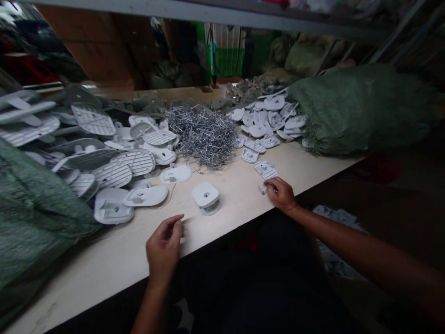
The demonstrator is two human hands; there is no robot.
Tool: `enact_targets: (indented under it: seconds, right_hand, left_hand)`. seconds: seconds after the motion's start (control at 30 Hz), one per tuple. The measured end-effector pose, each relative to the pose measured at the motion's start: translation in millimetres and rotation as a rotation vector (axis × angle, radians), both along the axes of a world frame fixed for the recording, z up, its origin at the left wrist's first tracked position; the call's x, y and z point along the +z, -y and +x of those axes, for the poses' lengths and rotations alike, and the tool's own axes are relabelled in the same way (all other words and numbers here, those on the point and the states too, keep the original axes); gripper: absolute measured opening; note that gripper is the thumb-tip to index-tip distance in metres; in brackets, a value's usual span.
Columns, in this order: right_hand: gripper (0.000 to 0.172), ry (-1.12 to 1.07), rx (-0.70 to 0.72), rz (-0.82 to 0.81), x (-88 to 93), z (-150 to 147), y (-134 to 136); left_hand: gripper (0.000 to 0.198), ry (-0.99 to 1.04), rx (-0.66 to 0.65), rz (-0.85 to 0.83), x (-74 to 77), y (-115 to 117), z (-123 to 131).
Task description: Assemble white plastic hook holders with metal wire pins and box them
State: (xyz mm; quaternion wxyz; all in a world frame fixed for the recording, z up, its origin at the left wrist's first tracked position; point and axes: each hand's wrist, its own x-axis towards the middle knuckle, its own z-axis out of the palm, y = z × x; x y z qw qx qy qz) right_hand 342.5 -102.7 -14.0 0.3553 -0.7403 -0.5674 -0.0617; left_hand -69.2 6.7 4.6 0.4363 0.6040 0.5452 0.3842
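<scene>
My left hand (163, 248) hovers at the near edge of the pale table (114, 260), fingers curled with thumb and forefinger pinched; what it holds, if anything, I cannot make out. In front of it sits a white square plastic part (206, 196). My right hand (282, 194) rests on the table to the right, fingers closed on a small metal wire clip (263, 188). Just beyond it lies a flat white ribbed piece (265, 169).
A tangled heap of metal wire clips (205, 134) lies mid-table. White oval plastic plates (114, 162) pile at the left, smaller white pieces (267, 118) at the back right. Green woven sacks sit at the right (358, 106) and near left (31, 218).
</scene>
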Motion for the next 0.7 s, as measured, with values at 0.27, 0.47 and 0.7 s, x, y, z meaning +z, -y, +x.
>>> enact_targets:
  seconds: [0.27,0.47,0.7]
  right_hand:
    - [0.022,-0.045,0.082,0.016,5.9,0,3]
    - [0.022,-0.012,0.130,-0.041,9.6,-1,7]
    - [0.020,-0.125,0.187,-0.055,7.1,6,9]
  left_hand:
    - [0.052,-0.179,0.079,0.019,3.8,1,8]
    - [0.045,-0.341,0.127,0.130,6.0,13,5]
    - [0.030,-0.581,0.193,0.355,8.3,17,28]
